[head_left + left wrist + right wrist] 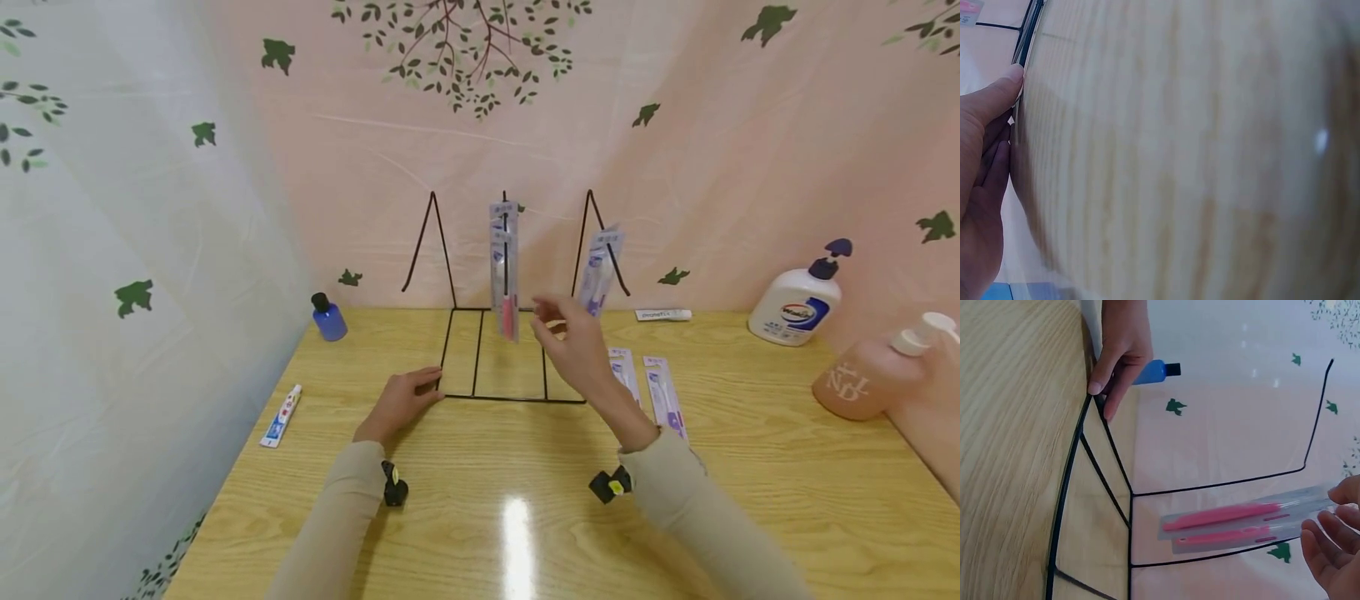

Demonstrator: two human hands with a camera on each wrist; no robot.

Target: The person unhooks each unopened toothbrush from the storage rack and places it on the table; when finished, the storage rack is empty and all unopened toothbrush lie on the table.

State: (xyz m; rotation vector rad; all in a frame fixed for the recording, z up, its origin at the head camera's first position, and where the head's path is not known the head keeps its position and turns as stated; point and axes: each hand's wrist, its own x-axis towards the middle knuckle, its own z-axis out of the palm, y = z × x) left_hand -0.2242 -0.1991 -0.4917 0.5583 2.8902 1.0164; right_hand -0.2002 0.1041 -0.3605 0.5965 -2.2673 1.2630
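A black wire rack point(514, 400) stands on the table. My left hand point(403, 402) holds its front left corner, thumb at the front bar and fingers along the side bar. Two packaged pink toothbrushes point(1229, 515) hang one behind the other on the middle hook. Just right of them, my right hand point(573, 342) is raised with loosely bent fingers and nothing between them. In the right wrist view its fingertips point(1310, 537) overlap the upper end of the packs. Packaged purple toothbrushes point(597, 271) hang on the right hook, and the left hook is bare.
Two packaged toothbrushes point(664, 396) lie right of the rack, partly behind my right forearm. A small tube point(663, 315) lies at the back. Two pump bottles point(795, 307) stand far right. At left are a blue bottle point(330, 321) and a toothpaste tube point(281, 417).
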